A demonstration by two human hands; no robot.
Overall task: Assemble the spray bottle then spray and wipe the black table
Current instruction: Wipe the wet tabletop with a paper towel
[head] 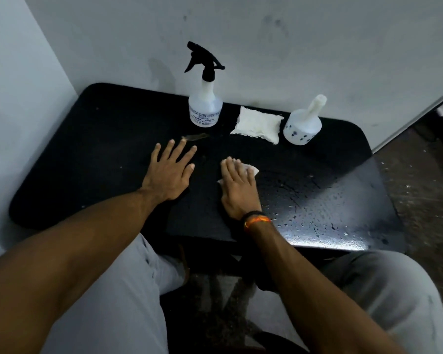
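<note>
Right grip [237, 182], fingers flat, presses a white tissue [251, 171] onto the wet black tabletop [100, 149]; left grip [170, 172] rests open beside it. Beyond them stands the assembled spray bottle [205, 103], contents probably clear liquid

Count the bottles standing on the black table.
2: the spray bottle with its black trigger head fitted, at the back edge by the wall, and a white bottle at the back right, beyond the folded tissues. None looks hidden.
</note>
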